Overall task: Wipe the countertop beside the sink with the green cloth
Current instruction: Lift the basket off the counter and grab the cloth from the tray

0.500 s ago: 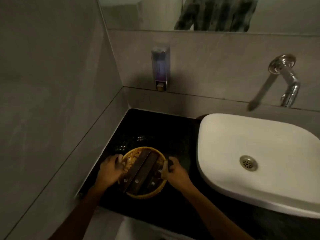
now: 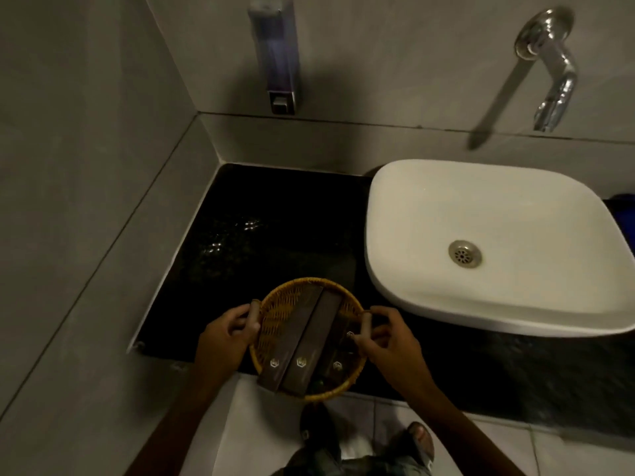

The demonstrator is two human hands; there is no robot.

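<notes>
Gripping the woven rim, the fingers point(image 2: 248, 325) of the left hand point(image 2: 225, 338) curl together around the left edge of a round wicker basket point(image 2: 275, 321), while the right hand point(image 2: 390, 341) pinches the opposite edge between thumb and bent fingers. Inside the basket lie three long dark boxes point(image 2: 311, 341) side by side, each with a small pale emblem too dim to read. The basket sits at the front edge of the black worktop point(image 2: 275, 235), its near side overhanging the floor; whether it rests on the stone or is lifted cannot be told. To its right stands the white sink point(image 2: 429, 214), cut off at the frame's right side. No green cloth can be made out; a blue shape point(image 2: 623, 209) beyond the sink is mostly cropped.
</notes>
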